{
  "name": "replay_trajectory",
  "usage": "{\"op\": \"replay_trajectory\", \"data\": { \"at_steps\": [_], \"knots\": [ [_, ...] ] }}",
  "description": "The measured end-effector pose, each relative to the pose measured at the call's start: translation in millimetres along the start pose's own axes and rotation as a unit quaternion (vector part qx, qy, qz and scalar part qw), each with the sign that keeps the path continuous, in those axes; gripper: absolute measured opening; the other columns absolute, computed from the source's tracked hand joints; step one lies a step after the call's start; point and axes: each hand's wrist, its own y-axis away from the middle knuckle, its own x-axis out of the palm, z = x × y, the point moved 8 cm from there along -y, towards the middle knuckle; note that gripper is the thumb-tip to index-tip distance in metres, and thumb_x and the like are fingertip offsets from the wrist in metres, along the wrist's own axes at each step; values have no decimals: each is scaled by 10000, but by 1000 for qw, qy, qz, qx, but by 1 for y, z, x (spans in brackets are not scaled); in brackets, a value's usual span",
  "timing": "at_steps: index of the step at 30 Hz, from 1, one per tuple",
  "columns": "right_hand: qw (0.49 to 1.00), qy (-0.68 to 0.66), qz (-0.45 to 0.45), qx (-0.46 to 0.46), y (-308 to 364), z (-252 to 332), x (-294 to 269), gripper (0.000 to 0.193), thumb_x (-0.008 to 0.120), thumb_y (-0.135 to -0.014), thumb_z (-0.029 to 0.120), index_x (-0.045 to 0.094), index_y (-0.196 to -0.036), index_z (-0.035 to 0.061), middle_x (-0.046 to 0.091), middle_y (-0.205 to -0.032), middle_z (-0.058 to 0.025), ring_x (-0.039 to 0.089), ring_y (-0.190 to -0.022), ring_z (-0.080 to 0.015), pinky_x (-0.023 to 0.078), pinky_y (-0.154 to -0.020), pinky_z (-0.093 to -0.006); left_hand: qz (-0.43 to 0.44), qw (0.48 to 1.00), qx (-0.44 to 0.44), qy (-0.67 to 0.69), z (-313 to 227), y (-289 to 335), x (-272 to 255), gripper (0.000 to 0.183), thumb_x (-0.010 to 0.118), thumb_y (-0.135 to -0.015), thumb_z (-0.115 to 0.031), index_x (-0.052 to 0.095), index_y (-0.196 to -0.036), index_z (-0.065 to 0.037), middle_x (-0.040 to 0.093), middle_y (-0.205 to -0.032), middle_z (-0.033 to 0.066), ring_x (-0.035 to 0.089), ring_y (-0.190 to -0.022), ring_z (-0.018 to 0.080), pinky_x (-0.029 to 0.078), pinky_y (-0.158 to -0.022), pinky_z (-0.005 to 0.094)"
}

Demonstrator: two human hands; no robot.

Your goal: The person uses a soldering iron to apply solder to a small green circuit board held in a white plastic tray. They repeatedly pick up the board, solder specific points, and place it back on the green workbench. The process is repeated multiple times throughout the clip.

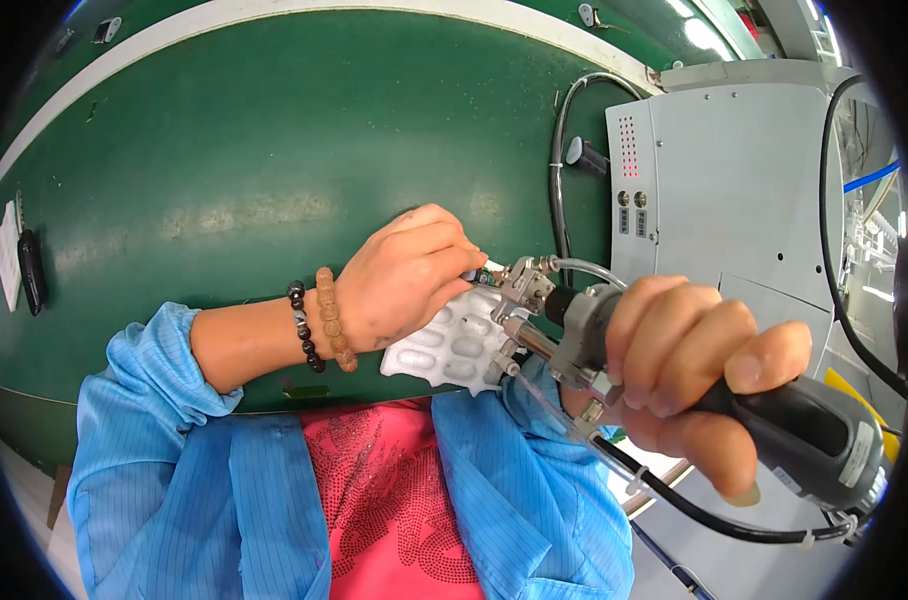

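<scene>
My right hand (689, 375) wraps round the black handle of an electric screwdriver (809, 430). Its metal nose points left, with a clear hose and a black cable running along it. My left hand (414, 270) is closed, fingertips pinching a small dark part with a bit of green circuit board (487, 277). The screwdriver's tip meets that part or sits right against it; I cannot tell which. Below my left hand lies a white moulded tray (454, 347) with rounded hollows, partly hidden by the screwdriver. Two beaded bracelets (332, 320) circle my left wrist.
A grey machine box (724, 190) with two buttons stands on the green table (244, 130) at the right. A black hose (557, 165) loops beside it, near a small dark cylinder (588, 158). At the far left lie a black tool (32, 272) and a white strip (10, 256).
</scene>
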Motion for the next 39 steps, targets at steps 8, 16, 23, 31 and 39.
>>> {"op": "replay_trajectory", "data": {
  "at_steps": [8, 16, 23, 31, 39],
  "knots": [
    [992, -21, -65, -105, 27, 66, -18, 458, 765, -855, 418, 520, -990, 55, 537, -582, 8, 520, -443, -79, 475, -434, -187, -18, 1000, 8, -24, 2, 8, 1, 291, 779, -741, -79, 678, -1004, -4, 670, -977, 126, 629, -936, 316, 530, -823, 397],
    [987, -1, -88, -134, 23, 65, -22, 475, 738, -888, 394, 424, -980, 50, 511, -567, -2, 510, -419, -100, 462, -383, -219, -60, 997, -40, -38, -10, -12, -53, 260, 803, -747, -108, 723, -985, -39, 702, -992, 113, 642, -971, 307, 506, -865, 407],
    [988, -8, -82, -132, 31, 59, -28, 475, 767, -872, 353, 423, -957, 37, 545, -591, -34, 531, -425, -127, 463, -385, -239, -204, 896, -57, -389, 70, -81, -196, 329, 776, -789, -143, 687, -1083, -26, 688, -1082, 146, 625, -1000, 339, 487, -911, 419],
    [995, 0, -28, -93, 21, 55, -31, 506, 754, -864, 406, 449, -982, 19, 523, -643, -53, 514, -453, -157, 449, -404, -279, -83, 931, 154, -319, 85, -206, -81, 324, 724, -817, -113, 647, -1124, -44, 664, -1110, 140, 609, -1075, 332, 496, -951, 425],
    [992, 20, -62, -111, 22, 54, -44, 518, 734, -872, 442, 462, -984, 16, 511, -653, -51, 501, -459, -163, 437, -406, -278, 45, 911, -3, -409, 162, -292, -19, 324, 708, -849, -184, 624, -1134, -54, 674, -1078, 141, 618, -1053, 337, 509, -910, 427]
  ]
}}
